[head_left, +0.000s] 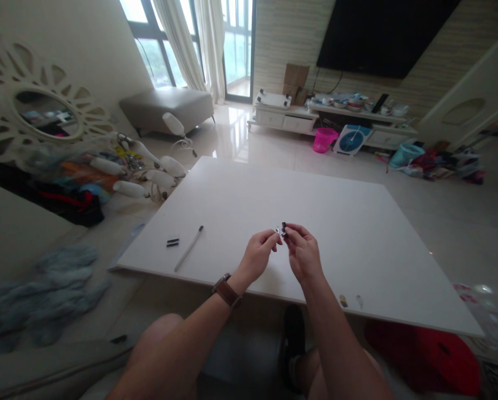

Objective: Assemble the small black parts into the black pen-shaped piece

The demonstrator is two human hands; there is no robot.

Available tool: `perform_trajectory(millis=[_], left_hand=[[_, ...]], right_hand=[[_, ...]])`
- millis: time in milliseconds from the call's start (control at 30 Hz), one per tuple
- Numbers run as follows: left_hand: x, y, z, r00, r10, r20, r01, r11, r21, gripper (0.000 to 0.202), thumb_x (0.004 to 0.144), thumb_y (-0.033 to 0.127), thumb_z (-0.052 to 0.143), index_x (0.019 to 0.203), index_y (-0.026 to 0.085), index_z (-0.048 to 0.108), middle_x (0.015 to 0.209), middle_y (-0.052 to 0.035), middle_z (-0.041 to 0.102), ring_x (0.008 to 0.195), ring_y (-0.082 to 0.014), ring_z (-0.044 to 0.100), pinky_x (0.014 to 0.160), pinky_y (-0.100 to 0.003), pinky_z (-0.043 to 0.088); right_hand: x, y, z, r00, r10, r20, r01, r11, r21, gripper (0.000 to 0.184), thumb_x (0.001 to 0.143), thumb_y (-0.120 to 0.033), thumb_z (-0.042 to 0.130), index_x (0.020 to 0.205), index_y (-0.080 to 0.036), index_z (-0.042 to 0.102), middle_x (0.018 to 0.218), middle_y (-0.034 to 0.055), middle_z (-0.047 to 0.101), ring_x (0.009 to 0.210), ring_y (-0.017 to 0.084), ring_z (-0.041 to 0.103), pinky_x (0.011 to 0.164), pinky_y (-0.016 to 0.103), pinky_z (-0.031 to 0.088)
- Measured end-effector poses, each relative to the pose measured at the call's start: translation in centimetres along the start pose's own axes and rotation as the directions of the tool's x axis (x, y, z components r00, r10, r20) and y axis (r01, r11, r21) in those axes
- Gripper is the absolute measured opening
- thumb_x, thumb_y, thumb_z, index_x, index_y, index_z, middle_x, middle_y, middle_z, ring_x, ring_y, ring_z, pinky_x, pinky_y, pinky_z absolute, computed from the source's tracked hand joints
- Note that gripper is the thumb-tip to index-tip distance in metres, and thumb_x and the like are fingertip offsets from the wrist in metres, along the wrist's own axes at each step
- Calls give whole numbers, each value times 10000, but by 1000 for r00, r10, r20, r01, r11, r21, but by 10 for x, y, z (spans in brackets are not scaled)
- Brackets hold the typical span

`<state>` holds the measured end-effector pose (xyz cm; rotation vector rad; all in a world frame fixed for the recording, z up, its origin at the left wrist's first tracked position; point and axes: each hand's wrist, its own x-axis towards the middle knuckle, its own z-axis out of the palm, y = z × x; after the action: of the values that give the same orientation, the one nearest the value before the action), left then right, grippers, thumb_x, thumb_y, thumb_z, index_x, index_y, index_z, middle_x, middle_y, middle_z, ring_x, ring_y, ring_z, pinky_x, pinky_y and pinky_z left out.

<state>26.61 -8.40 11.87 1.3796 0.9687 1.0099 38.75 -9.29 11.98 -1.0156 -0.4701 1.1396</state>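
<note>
Above the middle of the white table, my left hand (259,255) and my right hand (304,253) come close together, fingers pinched. Between the fingertips is a small black and silver piece (279,230), too small for me to name. My right fingers grip its dark end; my left fingers close on its shiny silver side. Left of my hands lies a thin grey rod (189,248) with a black tip. Beside it rest two short black bars (173,242). Near the front edge, right of my right forearm, are a small yellow and black piece (343,300) and a small pale piece (359,300).
The white table (240,191) spans the space before me. A lamp with several white shades (149,172) stands at its left edge. Beyond are a grey bench (169,108), a pink basket (324,140) and a TV cabinet (301,123). A red stool (424,355) sits at right.
</note>
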Motion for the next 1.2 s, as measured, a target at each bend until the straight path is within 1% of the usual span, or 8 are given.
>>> perform_trajectory(millis=[100, 333, 433, 600, 733, 1033, 1200], left_hand=[[0, 0, -2, 1000, 26, -3, -26, 998, 51, 353, 899, 428, 471, 692, 178, 610, 615, 20, 500, 618, -128, 459, 605, -257, 353], [-2, 3, -4, 997, 78, 10, -78, 986, 145, 342, 905, 405, 478, 690, 175, 612, 632, 18, 533, 654, -134, 498, 638, -259, 359], [-2, 5, -5, 997, 82, 4, -82, 982, 169, 341, 903, 400, 479, 681, 174, 605, 627, 20, 535, 648, -133, 493, 636, -258, 356], [-2, 6, -4, 996, 85, -8, -82, 980, 180, 346, 904, 403, 479, 672, 178, 604, 606, 28, 519, 624, -129, 476, 624, -259, 347], [-3, 6, -5, 996, 85, -11, -82, 979, 185, 346, 904, 403, 476, 673, 179, 604, 609, 26, 522, 627, -130, 476, 629, -260, 349], [-2, 9, -6, 997, 76, -16, -71, 977, 202, 346, 895, 410, 477, 665, 180, 597, 605, 28, 499, 618, -129, 454, 605, -257, 331], [-2, 9, -6, 996, 85, -16, -80, 976, 201, 352, 896, 413, 480, 665, 178, 602, 591, 30, 486, 614, -128, 452, 602, -257, 327]], right_hand=[[0, -5, 0, 998, 8, 69, -5, 999, -45, 193, 608, -214, 834, 756, -151, 727, 764, 35, 717, 710, 128, 630, 655, 242, 498], [-1, -9, 0, 993, 1, 119, 13, 994, -112, 173, 619, -238, 842, 737, -158, 746, 729, 21, 712, 675, 112, 599, 652, 230, 484], [-1, -9, 0, 992, 8, 125, 3, 996, -92, 145, 634, -222, 820, 735, -150, 746, 735, 28, 714, 684, 113, 608, 651, 222, 488], [-2, -13, -1, 991, 54, 120, -48, 997, -53, 98, 651, -183, 755, 738, -139, 746, 750, 53, 723, 701, 128, 637, 647, 216, 509], [-4, -15, 0, 991, 66, 119, -60, 997, -54, 88, 642, -156, 730, 728, -149, 748, 748, 49, 727, 703, 130, 639, 640, 211, 517], [-3, -12, -2, 987, 40, 153, -31, 997, -64, 84, 640, -155, 757, 724, -156, 748, 756, 46, 730, 727, 139, 644, 670, 240, 520], [-3, -12, -2, 989, 38, 143, -25, 996, -90, 118, 616, -167, 776, 731, -159, 756, 746, 37, 724, 709, 131, 627, 668, 242, 506]])
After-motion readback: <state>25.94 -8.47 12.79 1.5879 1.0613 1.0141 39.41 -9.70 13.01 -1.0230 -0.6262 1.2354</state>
